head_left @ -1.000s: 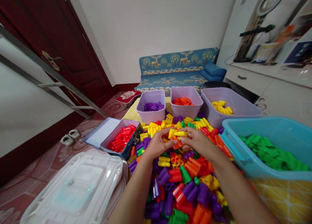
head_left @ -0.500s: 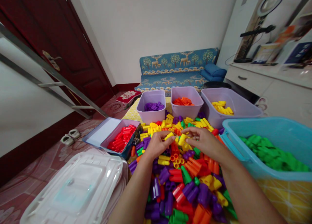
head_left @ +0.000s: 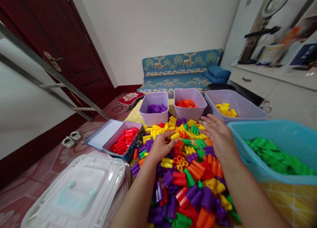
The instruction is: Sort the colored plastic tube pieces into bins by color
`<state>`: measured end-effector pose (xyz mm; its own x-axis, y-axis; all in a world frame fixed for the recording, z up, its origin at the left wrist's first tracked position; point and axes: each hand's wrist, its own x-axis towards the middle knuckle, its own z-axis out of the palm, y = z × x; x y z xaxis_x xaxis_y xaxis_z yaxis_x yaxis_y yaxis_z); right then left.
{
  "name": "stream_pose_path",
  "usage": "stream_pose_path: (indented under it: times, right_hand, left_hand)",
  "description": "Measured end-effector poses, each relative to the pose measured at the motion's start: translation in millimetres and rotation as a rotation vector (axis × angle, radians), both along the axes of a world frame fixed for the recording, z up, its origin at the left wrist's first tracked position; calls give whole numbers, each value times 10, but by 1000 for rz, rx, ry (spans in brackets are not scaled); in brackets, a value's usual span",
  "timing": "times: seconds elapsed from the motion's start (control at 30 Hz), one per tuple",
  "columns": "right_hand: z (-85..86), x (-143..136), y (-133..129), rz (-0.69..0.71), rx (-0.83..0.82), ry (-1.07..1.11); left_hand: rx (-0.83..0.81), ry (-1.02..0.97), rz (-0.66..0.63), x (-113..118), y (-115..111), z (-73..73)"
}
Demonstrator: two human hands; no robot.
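Observation:
My left hand (head_left: 161, 146) is closed on a yellow bullet-shaped plastic block (head_left: 175, 135), pinched between thumb and fingers above the pile. To the right, my right hand (head_left: 220, 140) is raised near the lilac tub of yellow blocks (head_left: 247, 113); its fingers are stretched out and I see nothing between them. Beneath both hands spreads a mixed heap of similar blocks in purple (head_left: 206, 199), red (head_left: 179, 178), orange (head_left: 196, 170), green (head_left: 189, 178) and yellow (head_left: 167, 162).
Behind the heap stand lilac tubs holding purple blocks (head_left: 156, 108) and orange blocks (head_left: 186, 103). A turquoise tub (head_left: 272, 125) of green blocks is at right. Left are an open box with red blocks (head_left: 125, 140) and stacked clear lids (head_left: 76, 188). A patterned sofa (head_left: 178, 79) stands beyond.
My right hand has moved right and up from the middle of the heap, its fingers spreading; the yellow block it held is no longer visible there. My left hand stays nearly in place.

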<state>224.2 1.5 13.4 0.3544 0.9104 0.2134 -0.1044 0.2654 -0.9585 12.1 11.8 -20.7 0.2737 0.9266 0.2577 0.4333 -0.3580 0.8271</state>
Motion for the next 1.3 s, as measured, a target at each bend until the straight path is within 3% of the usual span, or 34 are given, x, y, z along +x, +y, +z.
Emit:
stream_pose_path:
  times: [0.07, 0.17, 0.3, 0.47, 0.67, 0.93, 1.03, 1.13, 1.3]
  right_hand:
    - [-179, 3, 64, 58, -95, -272]
    - [-448, 14, 141, 15, -147, -708]
    - [-631, 31, 155, 94, -238, -972]
    - [-509, -47, 61, 236, -206, -980]
    - [-416, -190, -41, 448, -109, -855]
    - [-419, -283, -46, 403, -179, -812]
    - [-366, -285, -61, 391, -249, -921]
    - [-349, -264, -54, 348, -300, -992]
    - [-366, -260, -53, 379, -263, -979]
  left_hand:
    - [115, 86, 46, -7, 7, 5]
    - [287, 274, 183, -13, 2, 29]
    - [231, 488, 280, -2, -26, 44]
    - [113, 497, 121, 12, -36, 30]
    - [89, 337, -75, -16, -12, 14]
    - [126, -63, -163, 35, 21, -52]
    - [172, 52, -17, 43, 5, -15]
    - [230, 340, 187, 29, -36, 60]
    - [205, 667, 253, 38, -89, 107]
